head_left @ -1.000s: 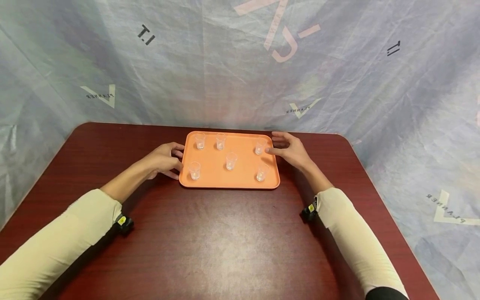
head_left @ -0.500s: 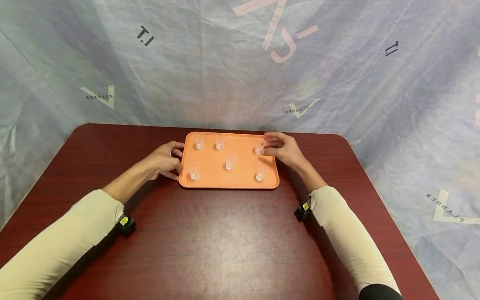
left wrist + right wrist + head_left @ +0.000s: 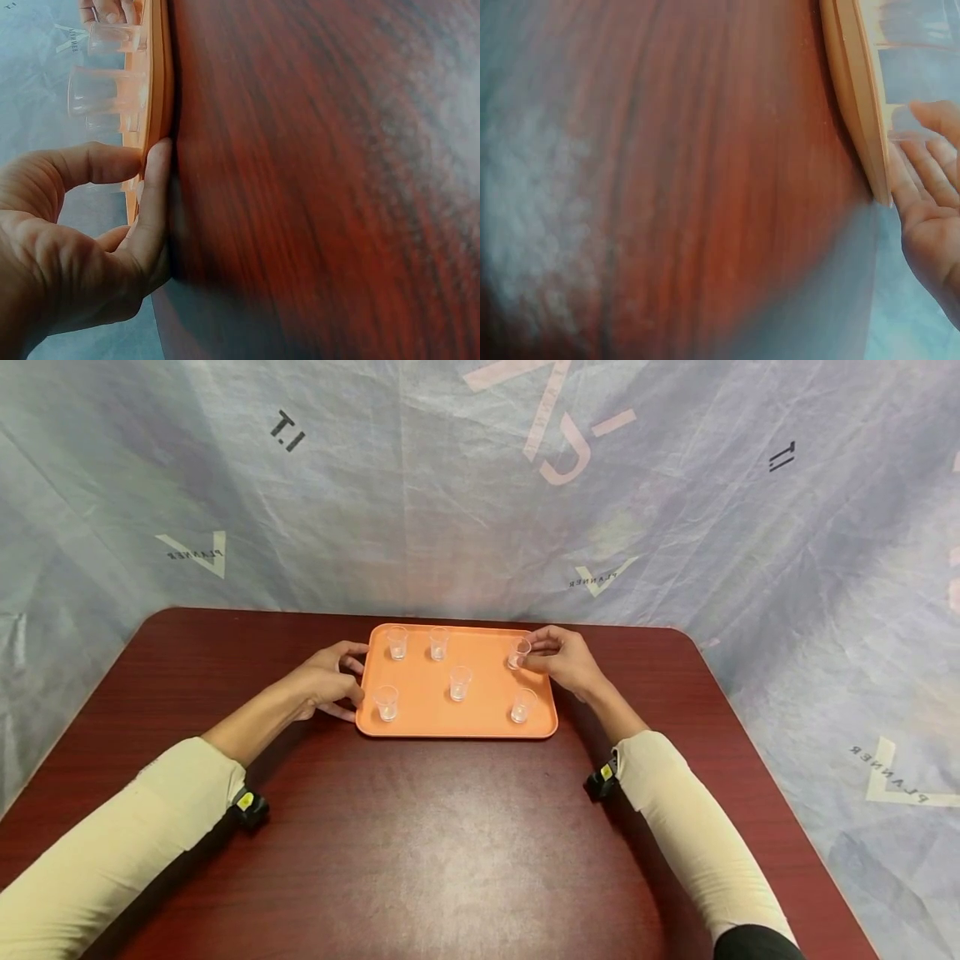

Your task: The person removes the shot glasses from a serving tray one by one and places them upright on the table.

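An orange tray (image 3: 420, 727) lies near the table's far edge with several small clear shot glasses on it. My left hand (image 3: 327, 683) grips the tray's left edge; in the left wrist view its thumb (image 3: 112, 163) lies on the rim and a finger (image 3: 155, 180) runs along the outer side. At the tray's back right, my right hand (image 3: 567, 662) holds a shot glass (image 3: 517, 653) between thumb and fingers. Nearest to that one are a glass (image 3: 523, 706) at front right and another (image 3: 460, 683) mid-tray. In the right wrist view the right hand (image 3: 930, 187) is partly cut off.
The dark red-brown table (image 3: 450, 843) extends toward me in front of the tray. Behind it hangs a grey printed sheet (image 3: 337, 510), which also covers both sides. Two more glasses stand at the tray's back left and one glass (image 3: 387, 703) at its front left.
My right hand has moved left from the tray's right edge and closed its fingers around the back-right shot glass. The left hand keeps its place on the tray's edge.
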{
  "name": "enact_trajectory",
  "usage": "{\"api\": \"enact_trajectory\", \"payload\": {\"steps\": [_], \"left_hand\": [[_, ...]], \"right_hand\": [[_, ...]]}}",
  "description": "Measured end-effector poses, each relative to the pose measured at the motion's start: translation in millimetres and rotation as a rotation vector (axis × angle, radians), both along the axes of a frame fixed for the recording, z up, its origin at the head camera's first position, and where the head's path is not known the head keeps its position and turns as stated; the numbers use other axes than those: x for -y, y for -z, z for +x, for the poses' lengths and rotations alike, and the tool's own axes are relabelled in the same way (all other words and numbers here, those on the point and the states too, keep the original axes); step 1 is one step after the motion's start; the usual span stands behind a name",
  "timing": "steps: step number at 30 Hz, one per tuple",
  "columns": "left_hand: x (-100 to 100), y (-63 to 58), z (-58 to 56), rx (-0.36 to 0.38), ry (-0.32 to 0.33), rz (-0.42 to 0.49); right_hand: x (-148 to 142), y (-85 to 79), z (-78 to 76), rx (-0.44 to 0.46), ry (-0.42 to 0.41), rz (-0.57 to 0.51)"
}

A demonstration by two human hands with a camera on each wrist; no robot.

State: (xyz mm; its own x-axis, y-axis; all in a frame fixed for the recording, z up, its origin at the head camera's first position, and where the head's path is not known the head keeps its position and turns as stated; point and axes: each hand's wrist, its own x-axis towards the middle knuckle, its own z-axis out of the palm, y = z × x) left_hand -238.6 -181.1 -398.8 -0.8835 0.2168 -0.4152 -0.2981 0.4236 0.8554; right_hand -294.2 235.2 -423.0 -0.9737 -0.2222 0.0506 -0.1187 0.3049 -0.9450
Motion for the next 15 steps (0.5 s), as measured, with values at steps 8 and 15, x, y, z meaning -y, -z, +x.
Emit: {"api": "enact_trajectory", "payload": {"steps": [8,15], "left_hand": [[0.3,0.4,-0.1,0.002,0.0,0.005],[1.6,0.7,-0.5,0.007,0.002,0.013]], "right_hand": [[-4.0,1.6,1.1,0.018,-0.001,-0.069],[-15.4,-1.5,1.1,0.03,-0.004,-0.162]]}}
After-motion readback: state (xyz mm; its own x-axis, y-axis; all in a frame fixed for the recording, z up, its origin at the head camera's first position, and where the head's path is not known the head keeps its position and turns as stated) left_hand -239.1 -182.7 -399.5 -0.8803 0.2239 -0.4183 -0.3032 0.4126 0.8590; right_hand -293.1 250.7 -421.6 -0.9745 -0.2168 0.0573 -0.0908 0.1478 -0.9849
